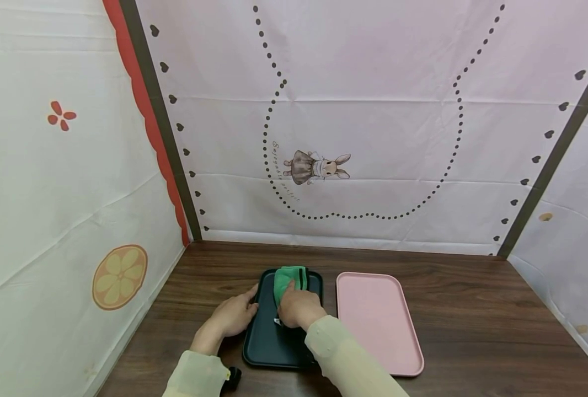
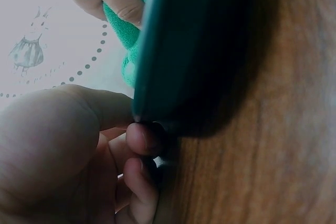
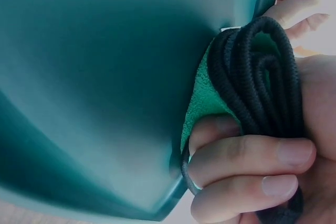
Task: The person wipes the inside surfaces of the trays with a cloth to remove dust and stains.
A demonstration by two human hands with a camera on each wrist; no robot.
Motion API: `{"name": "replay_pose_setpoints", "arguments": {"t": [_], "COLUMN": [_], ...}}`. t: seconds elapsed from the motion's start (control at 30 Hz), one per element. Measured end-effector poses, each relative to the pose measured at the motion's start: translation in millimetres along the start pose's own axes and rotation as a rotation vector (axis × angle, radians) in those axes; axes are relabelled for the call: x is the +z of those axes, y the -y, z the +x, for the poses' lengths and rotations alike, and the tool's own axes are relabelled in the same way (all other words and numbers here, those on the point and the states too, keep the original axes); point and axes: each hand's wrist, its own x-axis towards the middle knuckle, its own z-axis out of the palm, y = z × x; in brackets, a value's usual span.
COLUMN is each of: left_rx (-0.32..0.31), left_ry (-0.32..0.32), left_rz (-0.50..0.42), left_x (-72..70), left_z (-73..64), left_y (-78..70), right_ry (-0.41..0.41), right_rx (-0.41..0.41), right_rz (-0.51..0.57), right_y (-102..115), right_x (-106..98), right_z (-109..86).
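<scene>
A dark green tray lies on the wooden table. My left hand is at its left rim; in the left wrist view the thumb lies along the tray's edge and the fingertips curl against its underside. My right hand grips a folded green cloth with dark edging, pressed on the tray's far half. The right wrist view shows fingers curled round the cloth's bunched dark edging. A small white tag shows beside the hand.
A pink tray lies just right of the green one. White printed sheets hang behind and on both sides of the table. A black band is at the left wrist.
</scene>
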Motion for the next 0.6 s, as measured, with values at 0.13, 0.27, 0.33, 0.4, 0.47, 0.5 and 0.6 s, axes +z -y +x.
{"name": "replay_pose_setpoints", "arguments": {"t": [0.13,0.27,0.33,0.4,0.47,0.5,0.6], "left_rx": [0.006,0.0,-0.009,-0.004,0.0,-0.002,0.004], "left_ry": [-0.002,0.003,0.002,0.001,0.0,0.001,0.003], "left_rz": [-0.003,-0.008,-0.017,-0.015,-0.013,-0.016,-0.014], "left_x": [-0.2,0.2,0.2,-0.1,-0.5,-0.9,-2.1], "left_z": [-0.4,-0.3,-0.7,-0.9,-1.3,-1.6,-2.5], "left_y": [-0.2,0.3,0.0,-0.2,-0.5,-0.9,-1.4], "right_ry": [-0.002,-0.006,-0.002,-0.001,0.002,0.004,0.002], "right_rx": [-0.014,-0.022,-0.022,-0.024,-0.025,-0.026,-0.034], "right_rz": [0.005,0.004,0.006,0.007,0.004,0.006,0.006], "right_y": [0.6,1.9,2.9,3.9,4.8,5.3,6.7], "right_x": [-0.5,-1.2,-1.4,-1.4,-1.4,-1.7,-2.4], "right_z": [-0.6,-0.6,0.2,1.0,1.8,2.1,2.0]}}
